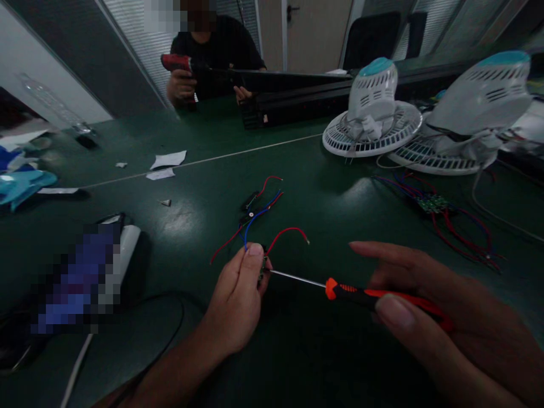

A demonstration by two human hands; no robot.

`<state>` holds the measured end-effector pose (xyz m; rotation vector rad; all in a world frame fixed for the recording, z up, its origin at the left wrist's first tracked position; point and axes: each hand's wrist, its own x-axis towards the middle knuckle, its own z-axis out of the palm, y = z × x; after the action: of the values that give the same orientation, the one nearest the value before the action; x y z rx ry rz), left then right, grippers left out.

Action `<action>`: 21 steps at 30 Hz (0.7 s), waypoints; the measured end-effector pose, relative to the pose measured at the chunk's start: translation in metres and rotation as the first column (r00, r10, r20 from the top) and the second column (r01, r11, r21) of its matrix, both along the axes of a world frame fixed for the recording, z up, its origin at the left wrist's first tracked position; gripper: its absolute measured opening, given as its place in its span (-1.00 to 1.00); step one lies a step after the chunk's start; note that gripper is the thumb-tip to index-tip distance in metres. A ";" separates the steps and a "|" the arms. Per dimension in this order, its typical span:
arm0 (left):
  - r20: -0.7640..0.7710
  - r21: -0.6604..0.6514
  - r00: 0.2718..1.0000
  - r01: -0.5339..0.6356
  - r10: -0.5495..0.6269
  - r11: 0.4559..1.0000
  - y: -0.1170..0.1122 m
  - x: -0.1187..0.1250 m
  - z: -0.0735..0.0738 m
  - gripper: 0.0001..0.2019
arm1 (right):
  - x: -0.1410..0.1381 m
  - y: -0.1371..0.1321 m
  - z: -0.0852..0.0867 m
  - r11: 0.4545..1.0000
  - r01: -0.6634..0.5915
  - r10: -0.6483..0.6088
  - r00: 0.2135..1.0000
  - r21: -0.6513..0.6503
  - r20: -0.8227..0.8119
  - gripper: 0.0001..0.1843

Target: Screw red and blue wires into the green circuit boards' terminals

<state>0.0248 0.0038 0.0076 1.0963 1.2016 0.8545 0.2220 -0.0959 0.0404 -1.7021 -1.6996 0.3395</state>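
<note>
Pinching a circuit board (262,274) near the frame's centre is the left hand (238,300); the right hand (461,292) grips a screwdriver (359,292), lower right. Two fans (374,96) sit upper right.

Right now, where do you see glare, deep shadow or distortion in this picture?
Head view: soft glare on the dim green table, also before the left white fan; head view: deep shadow between left hand and right hand; head view: wall panels lean at upper left, perhaps lens distortion.
</note>
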 end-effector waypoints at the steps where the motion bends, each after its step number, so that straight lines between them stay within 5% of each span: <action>1: 0.001 0.000 1.000 -0.002 0.002 1.000 0.000 0.000 0.000 -0.58 | 0.000 0.000 0.000 1.000 -0.011 0.011 1.000 -0.009 0.002 -0.65; 21: -0.008 0.038 0.998 0.057 -0.056 0.998 0.002 -0.002 -0.004 -0.58 | 0.000 0.008 -0.001 0.999 0.010 -0.012 0.999 0.048 0.052 -0.65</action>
<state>0.0233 0.0058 0.0037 1.1601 1.1589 0.8339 0.2221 -0.0876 0.0390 -1.6982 -1.7215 0.2494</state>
